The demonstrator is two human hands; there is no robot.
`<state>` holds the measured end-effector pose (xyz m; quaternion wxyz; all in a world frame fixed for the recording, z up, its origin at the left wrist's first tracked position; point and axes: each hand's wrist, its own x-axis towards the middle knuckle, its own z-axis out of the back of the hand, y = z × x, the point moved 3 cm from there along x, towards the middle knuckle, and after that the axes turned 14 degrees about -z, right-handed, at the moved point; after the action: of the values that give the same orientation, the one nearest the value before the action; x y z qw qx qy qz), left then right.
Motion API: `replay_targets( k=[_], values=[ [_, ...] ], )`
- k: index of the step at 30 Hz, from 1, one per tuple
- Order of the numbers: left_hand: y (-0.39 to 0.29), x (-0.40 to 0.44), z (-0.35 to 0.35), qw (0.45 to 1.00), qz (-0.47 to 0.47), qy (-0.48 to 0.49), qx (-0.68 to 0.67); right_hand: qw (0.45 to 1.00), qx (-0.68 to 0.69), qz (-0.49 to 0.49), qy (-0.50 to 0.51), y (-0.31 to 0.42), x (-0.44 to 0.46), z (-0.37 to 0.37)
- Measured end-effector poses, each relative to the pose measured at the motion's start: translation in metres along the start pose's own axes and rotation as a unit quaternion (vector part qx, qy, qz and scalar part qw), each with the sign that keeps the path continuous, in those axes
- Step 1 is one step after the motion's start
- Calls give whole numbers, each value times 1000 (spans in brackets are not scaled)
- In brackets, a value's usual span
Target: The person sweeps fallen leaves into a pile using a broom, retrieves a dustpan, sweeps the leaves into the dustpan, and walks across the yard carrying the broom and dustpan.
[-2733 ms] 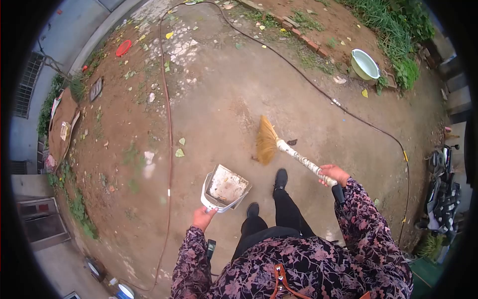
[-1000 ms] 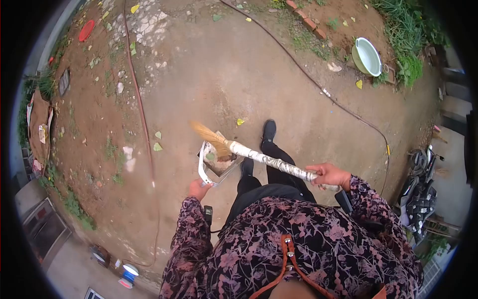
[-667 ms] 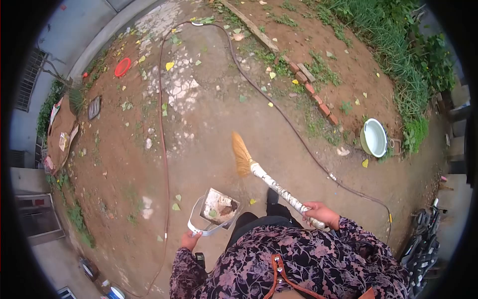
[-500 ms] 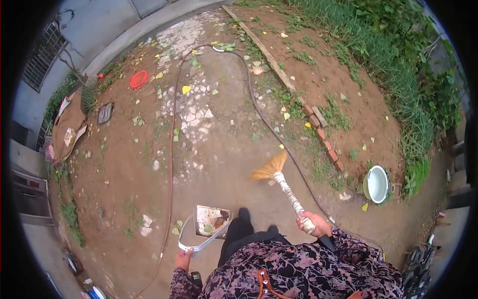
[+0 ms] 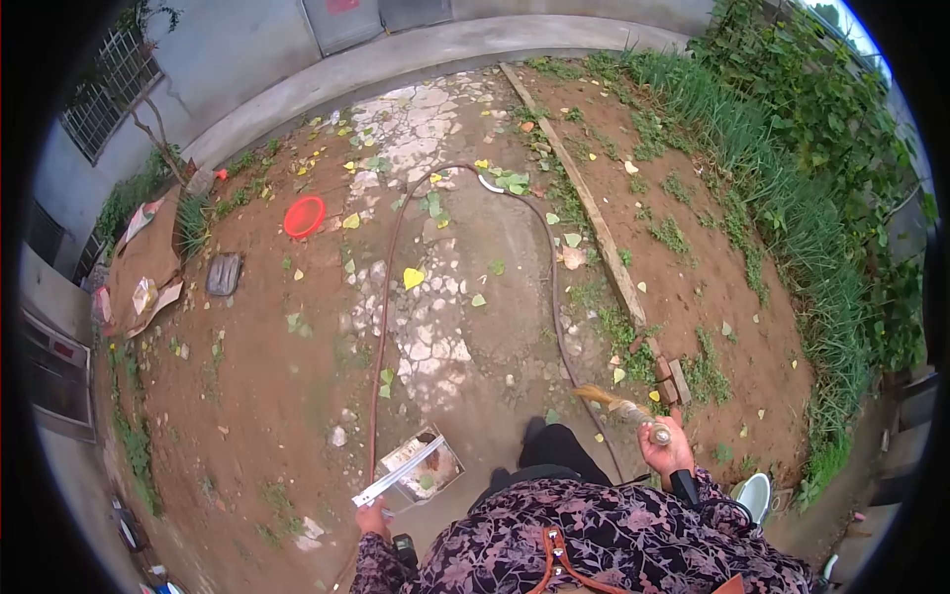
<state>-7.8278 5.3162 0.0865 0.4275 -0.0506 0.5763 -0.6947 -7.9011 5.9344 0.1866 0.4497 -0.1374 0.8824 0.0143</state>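
My left hand [image 5: 373,517] is closed round the pale strap-like handle of a dustpan [image 5: 445,471]. The pan hangs low at my left, with dark debris and a green leaf in it. In my right hand [image 5: 669,450] I grip the wrapped handle of a straw broom [image 5: 600,396]. The broom's handle end points up towards me, and its bristles point left, above the ground by the hose. Whether the bristles touch the ground I cannot tell.
A brown hose [image 5: 384,327] loops across the ground ahead. Beyond its right side lie a wooden plank [image 5: 584,193] and bricks [image 5: 664,369]. A red basin [image 5: 304,216] sits far left; a pale bucket [image 5: 756,495] stands at right. Yellow leaves are scattered about.
My view has moved forward along the hose. The broom has swung so its handle end faces me and its bristles point left. The dustpan has turned and its handle lies across it.
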Motion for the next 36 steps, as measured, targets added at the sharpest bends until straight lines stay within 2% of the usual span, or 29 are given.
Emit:
replay_targets(
  k=[1,3,5,7,9,10,11,12,13,14,15,17,19,20,21,22,23,24,26,27,28,29,30,31,32,33,34,35,36],
  values=[
    [-18,26,-19,1000,24,-13,4,1000,1,0,-3,11,16,-21],
    [-43,73,-51,998,52,-32,10,993,76,-95,13,27,50,-76],
    [-74,123,-94,998,23,-43,-39,993,22,-118,-2,45,104,-124],
    [-103,162,-119,998,11,-52,14,987,-106,-112,-46,74,164,-184],
    [-151,195,-144,972,-161,-35,166,982,-142,-123,10,97,212,-275],
    [-192,207,-147,872,-217,90,429,982,-125,-142,3,108,223,-328],
    [-236,211,-173,697,-250,206,639,980,-123,-156,-4,126,234,-380],
    [-246,236,-180,860,-201,119,453,972,-181,-147,28,141,256,-419],
    [-250,260,-194,963,-137,21,230,971,-190,-142,25,160,273,-459],
    [-272,275,-215,957,-235,5,173,954,-256,-152,27,173,292,-507],
    [-294,292,-238,957,-236,1,166,933,-319,-163,32,181,315,-555],
    [-371,315,-297,990,26,-135,-30,909,-397,-114,45,196,355,-651],
    [-398,382,-340,993,21,-115,-19,837,-546,-28,-25,219,408,-719],
    [-411,421,-364,995,-37,-69,66,802,-596,4,-34,230,441,-742],
    [-433,461,-385,936,-151,21,316,804,-594,8,-32,231,464,-756],
    [-460,498,-413,857,-194,63,474,786,-615,40,-47,235,485,-772],
    [-504,538,-455,786,-203,99,575,753,-650,76,-69,262,518,-846],
    [-532,573,-481,756,-199,118,612,748,-656,66,-81,278,528,-866],
    [-580,635,-523,743,-185,125,631,861,-505,-46,-39,306,561,-919],
    [-575,684,-537,875,-168,59,451,897,-430,-91,-46,321,570,-950],
    [-585,720,-546,958,-143,-9,248,915,-388,-102,-42,334,582,-972],
    [-613,749,-562,963,-127,4,236,931,-345,-111,-39,343,595,-993],
    [-682,753,-593,999,1,-14,42,932,-341,-114,-40,348,609,-1015],
    [-760,752,-627,978,130,-81,-139,898,-424,-86,-76,355,625,-1036],
    [-745,811,-637,999,-35,-13,13,854,-504,-59,-113,363,643,-1057],
    [-772,843,-658,964,-197,58,169,856,-499,-67,-115,364,664,-1080],
    [-794,875,-683,954,-234,50,178,695,-686,-6,-216,369,688,-1106],
    [-828,900,-720,953,-238,50,180,478,-823,63,-300,386,715,-1144],
    [-863,918,-754,990,-142,-6,22,449,-829,89,-320,409,755,-1162]
  ],
)
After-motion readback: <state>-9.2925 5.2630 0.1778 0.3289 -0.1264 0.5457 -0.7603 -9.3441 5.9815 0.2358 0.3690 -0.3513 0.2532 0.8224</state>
